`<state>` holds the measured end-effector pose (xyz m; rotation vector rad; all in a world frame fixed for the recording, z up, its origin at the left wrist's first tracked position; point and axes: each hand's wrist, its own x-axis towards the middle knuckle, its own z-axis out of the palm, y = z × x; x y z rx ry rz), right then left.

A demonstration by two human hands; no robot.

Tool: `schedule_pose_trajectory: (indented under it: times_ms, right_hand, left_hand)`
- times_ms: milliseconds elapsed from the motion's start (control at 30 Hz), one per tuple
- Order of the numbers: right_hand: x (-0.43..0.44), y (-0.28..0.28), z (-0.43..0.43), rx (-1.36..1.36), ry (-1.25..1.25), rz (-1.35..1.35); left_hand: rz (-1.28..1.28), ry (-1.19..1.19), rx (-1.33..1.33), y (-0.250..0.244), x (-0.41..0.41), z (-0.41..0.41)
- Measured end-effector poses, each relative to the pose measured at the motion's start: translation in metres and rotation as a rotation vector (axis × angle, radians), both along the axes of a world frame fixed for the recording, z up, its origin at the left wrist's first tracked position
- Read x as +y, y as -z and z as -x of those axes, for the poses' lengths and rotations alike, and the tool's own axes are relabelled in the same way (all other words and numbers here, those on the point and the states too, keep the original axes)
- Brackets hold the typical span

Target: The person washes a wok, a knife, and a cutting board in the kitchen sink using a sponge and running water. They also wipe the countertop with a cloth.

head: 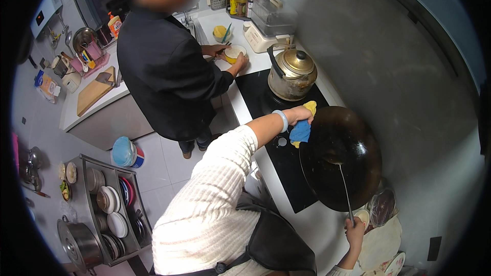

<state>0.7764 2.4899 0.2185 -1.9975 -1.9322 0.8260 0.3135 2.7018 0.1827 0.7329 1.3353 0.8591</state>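
My left hand (300, 115) grips a blue and yellow cloth (300, 131) at the near left rim of a large dark wok (341, 130). A pale bangle circles that wrist. My right hand (355, 231) holds the handle of a metal ladle (346, 193), which reaches over the wok's lower rim. The ladle's bowl rests low in the wok, where a little liquid seems to lie. Under the wok is a black glass cooktop (285, 168), partly hidden by it. A worn metal pot (292, 74) with a black-knobbed lid stands on the cooktop's far part.
Another person (168, 65) in a dark jacket stands at the left, holding a yellow bowl (233, 54) over the counter. A steamer (270, 27) sits behind the pot. Wrapped food (382, 207) and plates lie beyond my right hand. A dish rack (111, 207) and lidded bucket (124, 152) are on the left.
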Motion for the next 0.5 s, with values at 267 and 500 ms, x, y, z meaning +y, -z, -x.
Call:
schedule_pose_trajectory:
  times_ms: [267,500]
  right_hand:
    - [0.004,0.0,-0.008,-0.112,-0.039,-0.182]
    - [-0.001,-0.025,-0.018,0.027,-0.029,-0.212]
  left_hand:
    - [-0.15,-0.176,0.403,0.009,0.0,-0.021]
    - [-0.212,-0.374,0.134,0.007,-0.095,-0.04]
